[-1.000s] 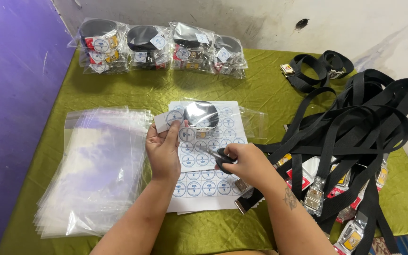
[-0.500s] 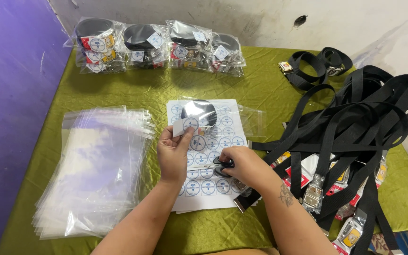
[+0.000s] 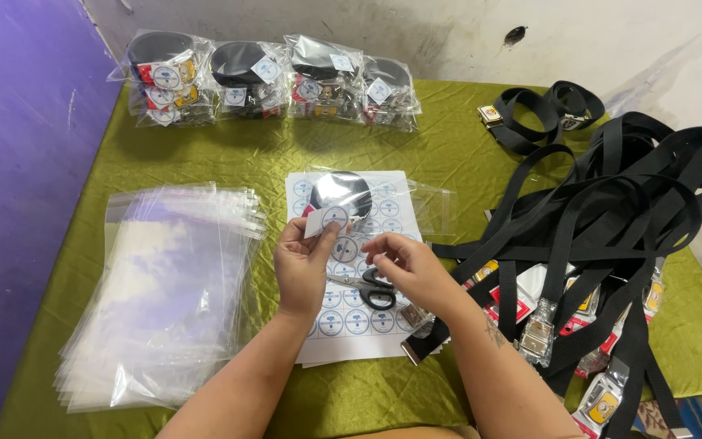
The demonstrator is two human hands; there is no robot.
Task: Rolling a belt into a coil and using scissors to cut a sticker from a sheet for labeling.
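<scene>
My left hand (image 3: 302, 264) pinches a small cut-out square of paper with a round white-and-blue sticker (image 3: 328, 219), held just above a white sticker sheet (image 3: 359, 325). My right hand (image 3: 408, 268) hovers beside it, fingers curled toward the sticker and holding nothing. Black-handled scissors (image 3: 374, 286) lie on the sheet beneath both hands. At the far end of the sheet rests a clear bag with a coiled black belt (image 3: 341, 191) inside.
A stack of empty clear plastic bags (image 3: 164, 293) lies at the left on the green cloth (image 3: 229, 154). Several packed bags (image 3: 262, 77) line the back edge. A tangled pile of black belts with buckles (image 3: 611, 219) fills the right; two rolled belts (image 3: 546, 110) sit behind it.
My right hand has put the scissors down on the sheet and lifted toward the sticker. My left hand still holds the cut sticker piece, shifted slightly nearer.
</scene>
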